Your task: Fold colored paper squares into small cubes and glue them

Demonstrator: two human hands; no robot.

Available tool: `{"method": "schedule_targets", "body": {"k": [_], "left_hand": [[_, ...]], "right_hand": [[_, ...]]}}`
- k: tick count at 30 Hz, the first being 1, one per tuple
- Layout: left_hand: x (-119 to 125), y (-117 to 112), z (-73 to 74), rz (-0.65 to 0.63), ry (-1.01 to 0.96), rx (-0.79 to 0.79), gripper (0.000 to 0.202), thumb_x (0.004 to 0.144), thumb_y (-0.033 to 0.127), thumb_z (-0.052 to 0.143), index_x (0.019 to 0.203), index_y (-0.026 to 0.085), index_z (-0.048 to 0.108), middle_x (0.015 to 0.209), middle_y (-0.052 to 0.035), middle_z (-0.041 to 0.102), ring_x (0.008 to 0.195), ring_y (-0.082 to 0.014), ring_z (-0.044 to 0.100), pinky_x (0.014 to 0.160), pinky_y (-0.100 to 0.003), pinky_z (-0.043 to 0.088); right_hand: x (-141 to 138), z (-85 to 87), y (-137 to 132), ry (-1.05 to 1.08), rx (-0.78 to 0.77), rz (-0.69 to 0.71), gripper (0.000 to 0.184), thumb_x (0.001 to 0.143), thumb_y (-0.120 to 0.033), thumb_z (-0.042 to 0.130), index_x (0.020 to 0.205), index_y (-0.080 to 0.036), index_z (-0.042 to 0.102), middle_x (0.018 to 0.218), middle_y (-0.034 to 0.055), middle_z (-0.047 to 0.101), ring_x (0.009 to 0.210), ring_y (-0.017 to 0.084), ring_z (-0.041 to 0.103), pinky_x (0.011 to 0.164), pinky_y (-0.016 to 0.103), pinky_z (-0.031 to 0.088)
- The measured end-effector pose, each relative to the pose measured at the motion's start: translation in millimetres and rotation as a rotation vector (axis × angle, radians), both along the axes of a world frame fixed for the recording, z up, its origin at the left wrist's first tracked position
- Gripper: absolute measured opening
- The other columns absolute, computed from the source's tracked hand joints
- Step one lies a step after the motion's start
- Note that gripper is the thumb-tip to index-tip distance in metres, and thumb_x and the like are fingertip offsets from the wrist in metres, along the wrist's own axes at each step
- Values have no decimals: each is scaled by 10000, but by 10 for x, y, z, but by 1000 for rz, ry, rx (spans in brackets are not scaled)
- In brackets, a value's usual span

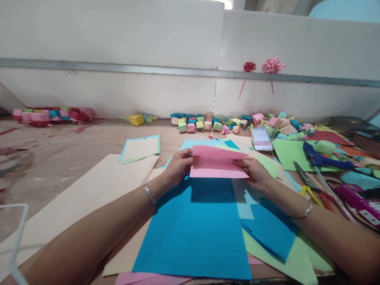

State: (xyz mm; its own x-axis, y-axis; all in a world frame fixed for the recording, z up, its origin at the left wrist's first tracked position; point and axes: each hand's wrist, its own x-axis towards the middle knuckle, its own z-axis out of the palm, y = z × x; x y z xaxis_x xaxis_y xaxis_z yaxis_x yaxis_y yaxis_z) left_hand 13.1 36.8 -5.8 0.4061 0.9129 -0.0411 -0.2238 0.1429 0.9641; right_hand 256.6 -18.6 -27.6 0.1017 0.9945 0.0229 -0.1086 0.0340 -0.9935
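Apparently, the pink paper (218, 165) was barely begun, its shaping seemingly left to do, while formed paper boxes (208, 125) sat along the back of the desk (89, 144). The left hand (179, 165) and right hand (256, 172) pinched its ends above the blue sheet (196, 233), long axis running left to right.

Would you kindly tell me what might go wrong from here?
The pink paper, held at its ends by the left hand and right hand, might crease. The scissors, lying beyond the right forearm, could perhaps nick it if the arm swings outward.
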Motion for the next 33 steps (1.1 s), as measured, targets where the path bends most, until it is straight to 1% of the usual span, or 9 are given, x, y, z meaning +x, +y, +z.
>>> {"method": "schedule_targets", "body": {"k": [6, 9, 13, 16, 20, 24, 27, 31, 33], "left_hand": [[-30, 73, -8, 65, -29, -98, 132, 543, 100, 672, 668, 141, 685, 543, 19, 513, 422, -55, 405, 368, -169, 259], [-51, 118, -27, 86, -39, -131, 160, 551, 112, 667, 705, 150, 689, 570, 21, 518, 413, -41, 385, 361, -161, 255], [-63, 145, -48, 77, -20, -124, 172, 565, 135, 677, 737, 149, 685, 615, 16, 547, 435, -42, 415, 382, -161, 290], [-59, 135, -59, 33, 21, -74, 177, 546, 124, 636, 714, 134, 690, 601, 2, 555, 444, -63, 429, 388, -182, 281], [-56, 105, -43, -9, 63, 52, 190, 541, 145, 561, 680, 157, 690, 703, -39, 628, 579, -130, 528, 451, -218, 349], [-53, 55, 9, 5, 69, 249, 140, 720, 287, 582, 767, 219, 694, 926, -30, 683, 911, -209, 589, 731, -287, 486], [-39, -8, 48, -48, 143, 458, 338, 820, 475, 579, 985, 200, 687, 1094, -74, 675, 1077, -266, 569, 881, -361, 480], [-1, -53, 31, 44, 201, 506, 529, 690, 440, 764, 1113, 158, 617, 983, -79, 686, 898, -218, 628, 737, -295, 501], [13, -44, -1, 147, 227, 491, 410, 687, 384, 771, 998, 150, 641, 813, -33, 665, 737, -158, 603, 639, -251, 471]], "right_hand": [[45, 30, -7, -25, -54, 95, 198, 700, -191, 616, 850, -175, 744, 701, 39, 681, 512, 107, 547, 422, 215, 436], [45, 67, -26, -92, 48, 93, 311, 662, -156, 654, 956, -210, 740, 994, 56, 710, 832, 166, 638, 628, 248, 533], [35, 97, -42, -392, 334, 64, 426, 688, -272, 761, 1110, -279, 702, 1298, 59, 584, 1133, 233, 557, 812, 312, 527], [33, 86, -43, -519, 447, -16, 250, 788, -377, 694, 1000, -251, 740, 1143, 74, 661, 1085, 238, 586, 824, 333, 508], [34, 42, -32, -450, 325, -193, 267, 781, -437, 684, 839, -185, 750, 836, 52, 713, 763, 196, 610, 676, 309, 473], [37, 9, -21, -394, 250, -211, 287, 763, -433, 685, 817, -155, 734, 768, 36, 681, 670, 160, 543, 609, 279, 412], [38, 10, -25, -408, 236, -194, 289, 778, -432, 662, 784, -147, 710, 705, 15, 623, 640, 140, 494, 584, 265, 369], [31, 31, -39, -468, 214, -187, 316, 797, -447, 630, 694, -149, 645, 610, -21, 503, 583, 112, 407, 544, 254, 306], [26, 37, -45, -484, 204, -175, 340, 797, -452, 630, 634, -155, 599, 570, -34, 446, 559, 103, 372, 533, 253, 289]]}}
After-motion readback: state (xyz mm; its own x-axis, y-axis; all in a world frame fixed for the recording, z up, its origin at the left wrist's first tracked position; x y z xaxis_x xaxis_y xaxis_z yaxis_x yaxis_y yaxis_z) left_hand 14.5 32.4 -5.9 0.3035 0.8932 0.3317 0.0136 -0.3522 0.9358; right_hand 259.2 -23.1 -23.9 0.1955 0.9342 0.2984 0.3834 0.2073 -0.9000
